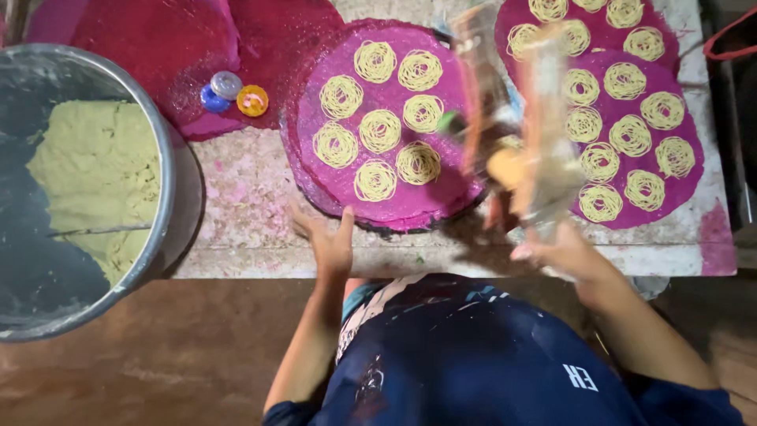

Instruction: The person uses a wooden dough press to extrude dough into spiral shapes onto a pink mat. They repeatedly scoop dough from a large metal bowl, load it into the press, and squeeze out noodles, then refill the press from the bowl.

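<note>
Pink round mat (386, 201) with yellow dough spirals (380, 130) sits on the worktable (244, 237), and the left hand (327, 237) rests open-fingered at its near edge. The right hand (564, 252) is clamped on a blurry press tool (536, 150) over a second spiral-covered mat (694, 189), between the two mats. Off left there's a big metal pot (169, 197) of dough (95, 173), plus small plastic discs (233, 93).

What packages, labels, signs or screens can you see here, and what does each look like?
No packages, signs or screens show.
Print: small white letters on the person's dark blue clothing, lower right of the head view.
Small caps: blue, clear and orange rounds on the red mat, top left; any marking is too small to tell.
</note>
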